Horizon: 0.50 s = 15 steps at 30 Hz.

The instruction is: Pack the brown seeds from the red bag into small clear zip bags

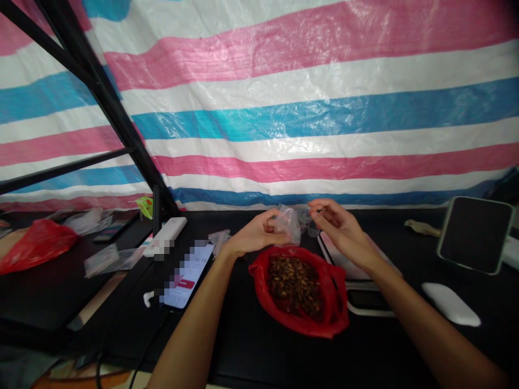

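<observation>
Red bag point(338, 313) as landmark: mouth spread wide on the black table point(243, 346), brown dried-looking pieces point(295, 286) heaped inside. Left hand point(263, 231) just beyond its far rim, thumb and fingers pinching a clear plastic bag point(289, 226); whether anything is in that bag is too blurred to tell. Right hand point(339, 224) raised beyond the red bag and to its right, fingers curled in toward the thumb; cannot tell if something small is caught between the tips. Clear cups point(312, 229) behind the red bag, partly hidden, near the right fingertips. Pale flat case point(340, 265) just right of the red bag, under the right forearm. Phone point(188, 281) to the red bag's left, well apart. Risks, as judged: the thin clear bag could slip or fold closed, held as it appears from one side only; a dipping right wrist might knock the case, or stray fingers topple a light cup; a sleeveless forearm catching the red bag's loose rim could drag it and scatter pieces on the table.
</observation>
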### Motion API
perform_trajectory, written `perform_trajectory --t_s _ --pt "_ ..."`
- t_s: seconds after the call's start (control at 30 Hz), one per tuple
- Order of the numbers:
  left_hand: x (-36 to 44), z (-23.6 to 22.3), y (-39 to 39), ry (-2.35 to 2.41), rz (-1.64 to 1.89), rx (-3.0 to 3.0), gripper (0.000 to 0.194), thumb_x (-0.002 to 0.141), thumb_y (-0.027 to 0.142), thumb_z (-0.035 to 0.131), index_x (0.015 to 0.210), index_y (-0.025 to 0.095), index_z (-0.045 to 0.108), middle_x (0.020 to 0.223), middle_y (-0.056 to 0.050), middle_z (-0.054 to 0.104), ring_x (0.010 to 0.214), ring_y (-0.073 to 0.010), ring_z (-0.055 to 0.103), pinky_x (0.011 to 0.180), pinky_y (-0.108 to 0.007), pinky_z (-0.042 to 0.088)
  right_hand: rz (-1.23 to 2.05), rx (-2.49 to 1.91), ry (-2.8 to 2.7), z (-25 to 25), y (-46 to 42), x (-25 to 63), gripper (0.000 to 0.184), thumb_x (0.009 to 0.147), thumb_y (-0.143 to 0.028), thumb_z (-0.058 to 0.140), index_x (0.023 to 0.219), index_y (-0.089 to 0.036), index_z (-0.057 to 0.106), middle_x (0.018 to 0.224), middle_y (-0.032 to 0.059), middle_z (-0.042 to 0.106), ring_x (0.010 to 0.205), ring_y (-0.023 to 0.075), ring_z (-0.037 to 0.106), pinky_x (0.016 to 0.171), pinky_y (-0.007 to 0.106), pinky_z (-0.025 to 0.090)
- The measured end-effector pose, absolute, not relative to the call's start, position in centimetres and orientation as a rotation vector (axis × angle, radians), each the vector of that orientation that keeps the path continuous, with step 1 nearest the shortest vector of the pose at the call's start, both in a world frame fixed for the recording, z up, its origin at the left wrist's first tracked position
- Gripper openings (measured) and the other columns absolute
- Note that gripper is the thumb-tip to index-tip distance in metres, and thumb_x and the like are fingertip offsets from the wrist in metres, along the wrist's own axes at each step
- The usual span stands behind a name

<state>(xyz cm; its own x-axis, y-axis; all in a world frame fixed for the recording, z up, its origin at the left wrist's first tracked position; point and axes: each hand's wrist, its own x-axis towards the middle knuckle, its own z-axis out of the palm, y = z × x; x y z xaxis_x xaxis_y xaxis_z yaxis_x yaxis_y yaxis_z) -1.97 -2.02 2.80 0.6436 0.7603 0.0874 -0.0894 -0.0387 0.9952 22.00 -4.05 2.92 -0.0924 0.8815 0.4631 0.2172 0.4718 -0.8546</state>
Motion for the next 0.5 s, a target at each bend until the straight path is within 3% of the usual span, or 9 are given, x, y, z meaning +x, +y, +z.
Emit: perform_trajectory --t_s 0.13,0.27,0.4,0.5 --pt "-2.3 2.3 -0.9 0.902 1.013 1.383 0.073 0.080 0.051 0.082 0.136 0.023 0.044 0.087 -0.001 0.071 0.069 -0.0120 0.065 0.064 -0.023 0.045 0.638 -1.019 -1.515 2.2 -3.1 22.2 0.035 0.094 -0.057 0.063 0.110 -0.026 0.063 0.090 0.0018 0.062 0.072 0.0168 0.055 0.062 0.030 0.044" --pt "-3.0 0.9 0.6 1.326 1.117 1.432 0.064 0.093 0.065 0.061 0.134 0.018 0.046 0.083 -0.003 0.070 0.061 -0.0117 0.061 0.061 -0.024 0.045 0.620 -1.023 -1.555 1.5 -2.8 22.1 0.032 0.097 -0.054 0.060 0.110 -0.025 0.063 0.089 0.0017 0.063 0.071 0.0165 0.056 0.061 0.029 0.044" --pt "-3.8 0.2 1.3 1.586 1.168 1.521 0.054 0.098 0.056 0.057 0.134 0.017 0.050 0.085 -0.006 0.071 0.079 -0.0213 0.069 0.079 -0.032 0.051 0.573 -1.023 -1.626 1.0 -2.9 21.8 0.026 0.099 -0.048 0.058 0.110 -0.025 0.065 0.082 0.0000 0.061 0.065 0.0158 0.051 0.057 0.029 0.041" --pt "-4.3 0.9 0.8 1.854 1.174 1.646 0.044 0.102 0.045 0.052 0.136 0.017 0.054 0.111 -0.016 0.072 0.111 -0.0317 0.066 0.099 -0.042 0.047 0.516 -1.030 -1.680 1.0 -3.0 21.8 0.024 0.101 -0.044 0.056 0.111 -0.025 0.066 0.083 0.0005 0.063 0.065 0.0162 0.051 0.059 0.030 0.042"
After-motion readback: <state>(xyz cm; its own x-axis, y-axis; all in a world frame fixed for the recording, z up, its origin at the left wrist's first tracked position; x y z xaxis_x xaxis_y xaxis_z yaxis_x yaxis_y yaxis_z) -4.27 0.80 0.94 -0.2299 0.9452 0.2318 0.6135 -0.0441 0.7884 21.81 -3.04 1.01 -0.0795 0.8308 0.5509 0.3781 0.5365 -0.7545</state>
